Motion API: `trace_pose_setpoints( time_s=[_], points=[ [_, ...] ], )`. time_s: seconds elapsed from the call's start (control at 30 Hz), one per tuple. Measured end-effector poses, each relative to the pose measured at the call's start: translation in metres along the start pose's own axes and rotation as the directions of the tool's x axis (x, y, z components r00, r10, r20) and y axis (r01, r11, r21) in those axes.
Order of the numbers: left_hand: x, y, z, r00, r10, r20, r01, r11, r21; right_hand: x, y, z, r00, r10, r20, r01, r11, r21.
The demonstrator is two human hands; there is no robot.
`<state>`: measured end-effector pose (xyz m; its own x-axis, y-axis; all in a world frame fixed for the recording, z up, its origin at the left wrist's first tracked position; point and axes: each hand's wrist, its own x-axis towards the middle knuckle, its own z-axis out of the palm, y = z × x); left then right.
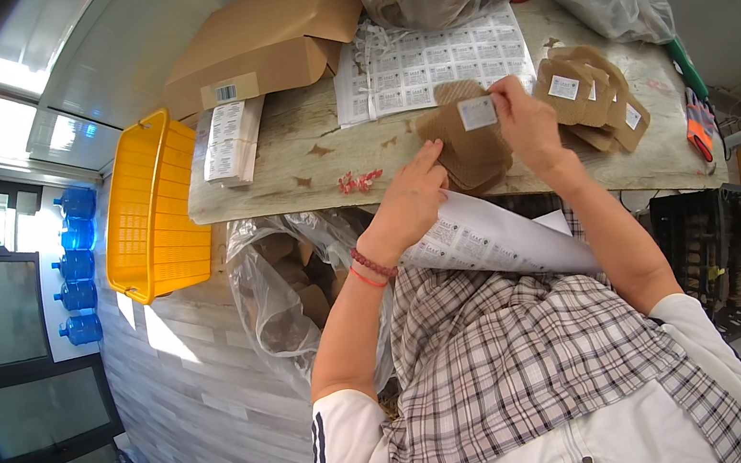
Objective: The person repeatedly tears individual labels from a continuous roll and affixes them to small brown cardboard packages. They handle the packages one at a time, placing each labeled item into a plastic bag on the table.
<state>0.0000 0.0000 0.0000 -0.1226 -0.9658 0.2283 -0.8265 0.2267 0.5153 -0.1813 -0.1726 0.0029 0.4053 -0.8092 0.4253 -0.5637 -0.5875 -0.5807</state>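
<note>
Because thin-looking and ridged, judged brown cardboard piece (473, 157) light, fairly stiff, creasable, hardly slippery. Located at front edge of table (271, 187). Saw left hand (413, 191) with fingers extended over cardboard's left side; cannot tell of any grip beneath. Saw right hand (528, 126) with fingertips drawn together, apparently pinching white label (476, 115). Take by side edges, clear of label.

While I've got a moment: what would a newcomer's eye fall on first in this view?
Probably the bright yellow basket beside the table's left end, with a column of large blue bottles farther left. Next, at the table's near edge, the left hand rests on a brown cardboard cutout, while the right hand is at its white label.
</note>
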Motion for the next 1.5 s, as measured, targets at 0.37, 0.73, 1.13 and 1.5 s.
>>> trace_pose_setpoints(
  time_s=[0.37,0.73,1.13,1.5],
  points=[
    [-0.035,0.028,-0.056,0.887,-0.392,0.245,0.459,0.804,-0.377,-0.013,0.007,-0.098,0.972,-0.171,-0.163,0.13,0.963,-0.238],
    [-0.055,0.045,-0.079,0.822,-0.485,0.3,0.567,0.643,-0.515,-0.129,-0.111,-0.01,0.934,-0.352,0.06,0.315,0.892,0.326],
    [-0.053,0.027,-0.075,0.749,-0.443,0.492,0.662,0.498,-0.56,-0.13,-0.112,0.001,0.95,-0.312,0.019,0.265,0.835,0.482],
    [-0.009,0.028,-0.079,0.696,-0.372,0.615,0.566,0.81,-0.151,-0.127,-0.098,0.008,0.905,-0.424,-0.04,0.372,0.74,0.559]
  ],
)
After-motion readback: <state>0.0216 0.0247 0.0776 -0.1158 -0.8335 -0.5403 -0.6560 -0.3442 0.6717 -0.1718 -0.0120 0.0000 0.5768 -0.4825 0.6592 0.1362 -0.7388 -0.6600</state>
